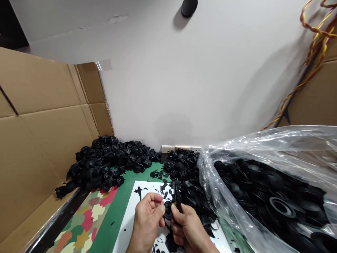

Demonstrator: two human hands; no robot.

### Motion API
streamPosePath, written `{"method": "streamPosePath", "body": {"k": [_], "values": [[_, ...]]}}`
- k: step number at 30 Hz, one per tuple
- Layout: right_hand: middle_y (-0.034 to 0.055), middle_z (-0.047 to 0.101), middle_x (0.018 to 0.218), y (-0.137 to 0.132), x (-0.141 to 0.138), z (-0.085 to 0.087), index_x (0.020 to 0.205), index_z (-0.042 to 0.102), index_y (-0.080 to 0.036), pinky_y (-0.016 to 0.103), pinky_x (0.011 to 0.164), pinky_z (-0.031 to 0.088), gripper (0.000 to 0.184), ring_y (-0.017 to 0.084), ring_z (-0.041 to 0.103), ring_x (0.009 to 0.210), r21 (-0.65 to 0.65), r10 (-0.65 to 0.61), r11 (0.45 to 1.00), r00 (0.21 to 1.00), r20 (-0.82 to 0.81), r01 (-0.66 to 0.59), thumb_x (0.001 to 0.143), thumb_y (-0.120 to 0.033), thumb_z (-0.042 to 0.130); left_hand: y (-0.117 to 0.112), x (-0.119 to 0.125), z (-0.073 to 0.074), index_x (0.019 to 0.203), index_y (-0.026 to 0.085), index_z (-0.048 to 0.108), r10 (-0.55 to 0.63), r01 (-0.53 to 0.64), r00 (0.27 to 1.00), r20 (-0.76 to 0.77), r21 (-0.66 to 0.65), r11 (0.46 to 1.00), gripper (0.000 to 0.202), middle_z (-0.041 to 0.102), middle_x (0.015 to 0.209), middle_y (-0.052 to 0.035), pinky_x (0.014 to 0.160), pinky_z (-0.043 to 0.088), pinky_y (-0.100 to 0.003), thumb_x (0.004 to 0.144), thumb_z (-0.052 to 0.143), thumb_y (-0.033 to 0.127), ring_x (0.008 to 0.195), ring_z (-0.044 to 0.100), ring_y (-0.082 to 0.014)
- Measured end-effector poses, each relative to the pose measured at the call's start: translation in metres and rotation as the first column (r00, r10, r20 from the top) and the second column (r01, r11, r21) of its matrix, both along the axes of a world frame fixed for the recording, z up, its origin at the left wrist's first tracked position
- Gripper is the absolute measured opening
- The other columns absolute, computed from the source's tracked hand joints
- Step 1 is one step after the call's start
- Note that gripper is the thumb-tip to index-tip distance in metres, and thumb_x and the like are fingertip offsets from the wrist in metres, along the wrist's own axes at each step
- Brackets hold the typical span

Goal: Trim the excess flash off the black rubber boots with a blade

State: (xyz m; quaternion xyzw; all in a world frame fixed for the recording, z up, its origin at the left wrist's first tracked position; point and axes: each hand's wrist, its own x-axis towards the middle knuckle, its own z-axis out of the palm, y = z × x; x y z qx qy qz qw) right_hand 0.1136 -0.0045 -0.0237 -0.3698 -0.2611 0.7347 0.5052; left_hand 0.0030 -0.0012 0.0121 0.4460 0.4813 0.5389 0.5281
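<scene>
My left hand (150, 216) pinches a small round black rubber part (167, 211) between thumb and fingertips. Closed around a slim black tool (178, 197), my right hand (188, 223) has its thumb against the right side of the same part. The tool points up and away from me; its exact kind does not show. Both hands are just above a white sheet (126, 218) strewn with black rubber scraps (159, 242). To the right of the right hand, more black rubber pieces (196, 196) lie heaped.
A big pile of ribbed black rubber parts (105, 161) stands at the back left beside a cardboard box wall (47, 116). At right, a clear plastic bag (210, 168) holds many more parts (263, 189). A power strip (168, 148) lies along the wall; twisted wires (297, 88) hang at right.
</scene>
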Motion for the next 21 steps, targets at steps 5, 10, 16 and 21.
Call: {"method": "streamPosePath", "body": {"k": [5, 10, 16, 21], "values": [[-0.0090, 0.039, 0.041, 0.000, 0.000, 0.000, 0.060, 0.051, -0.016, 0.016, 0.033, 0.013, 0.048, 0.000, 0.017, 0.034, 0.020, -0.009, 1.000, 1.000, 0.007, 0.009, 0.058, -0.057, 0.074, 0.001, -0.003, -0.002, 0.076, 0.014, 0.060, -0.033, 0.033, 0.999, 0.006, -0.016, 0.999, 0.011, 0.053, 0.055, 0.0058, 0.045, 0.034, -0.017, 0.069, 0.066, 0.021, 0.042, 0.043, -0.0048], [-0.0121, 0.033, 0.041, -0.002, 0.001, 0.006, 0.060, 0.046, -0.018, 0.016, 0.033, 0.014, 0.050, 0.000, 0.017, 0.034, -0.007, -0.036, 0.999, 0.999, 0.006, 0.036, 0.055, -0.056, 0.077, 0.004, -0.007, -0.008, 0.070, 0.018, 0.053, -0.040, 0.048, 0.988, -0.151, 0.050, 0.998, 0.009, 0.049, 0.056, 0.0065, 0.045, 0.033, -0.019, 0.073, 0.060, 0.021, 0.045, 0.042, -0.0074], [-0.0137, 0.029, 0.040, -0.002, 0.003, 0.010, 0.060, 0.042, -0.020, 0.016, 0.033, 0.012, 0.051, 0.000, 0.015, 0.034, -0.041, -0.082, 0.996, 0.996, 0.022, 0.083, 0.053, -0.056, 0.077, 0.000, -0.011, 0.002, 0.072, 0.021, 0.059, 0.115, 0.219, 0.718, -0.686, 0.380, 0.899, 0.015, 0.059, 0.077, -0.0016, 0.063, 0.040, -0.029, 0.078, 0.050, 0.011, 0.070, 0.055, -0.0182], [-0.0143, 0.028, 0.040, -0.003, 0.005, 0.009, 0.061, 0.044, -0.019, 0.016, 0.034, 0.014, 0.049, 0.000, 0.016, 0.035, -0.029, -0.074, 0.997, 0.997, 0.020, 0.074, 0.055, -0.056, 0.076, -0.005, -0.012, 0.012, 0.076, 0.021, 0.063, 0.288, 0.421, 0.370, -0.883, 0.436, 0.796, 0.022, 0.063, 0.074, -0.0020, 0.062, 0.037, -0.033, 0.080, 0.049, 0.004, 0.065, 0.053, -0.0195]]}}
